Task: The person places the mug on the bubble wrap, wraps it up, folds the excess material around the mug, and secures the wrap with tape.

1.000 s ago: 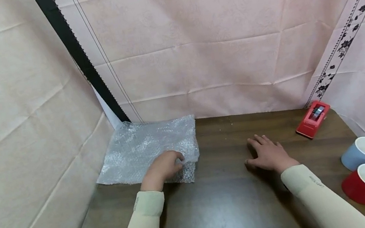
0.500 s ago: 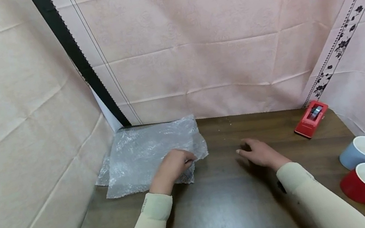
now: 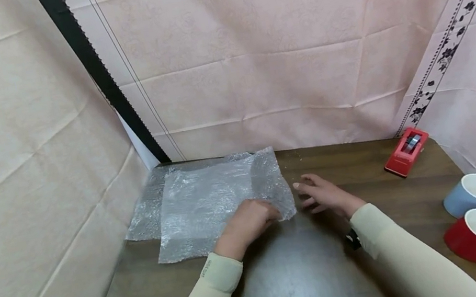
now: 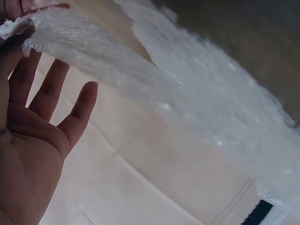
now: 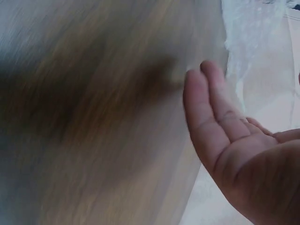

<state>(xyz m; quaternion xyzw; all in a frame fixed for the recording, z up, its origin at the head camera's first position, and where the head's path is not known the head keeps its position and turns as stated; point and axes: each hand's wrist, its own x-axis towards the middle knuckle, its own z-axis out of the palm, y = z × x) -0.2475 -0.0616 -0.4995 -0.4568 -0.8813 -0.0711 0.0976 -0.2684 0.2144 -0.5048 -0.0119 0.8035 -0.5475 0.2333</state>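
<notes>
at the middle left of my head view i make out plastic wrap (image 3: 208, 196), glossy and crinkled, and toward bottom centre a smooth table (image 3: 296, 287) in brown wood grain with a soft sheen. the backdrop (image 3: 254, 23) across the top looks like matt, creased cloth to me. at the right i see a tape dispenser (image 3: 399, 160) in shiny red plastic, and below it a blue mug (image 3: 457, 200) and a red mug (image 3: 467, 242), both smooth and glossy.

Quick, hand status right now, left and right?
Left hand: closed, pinching the edge of a bubble wrap sheet.
Right hand: open, holding nothing.
</notes>
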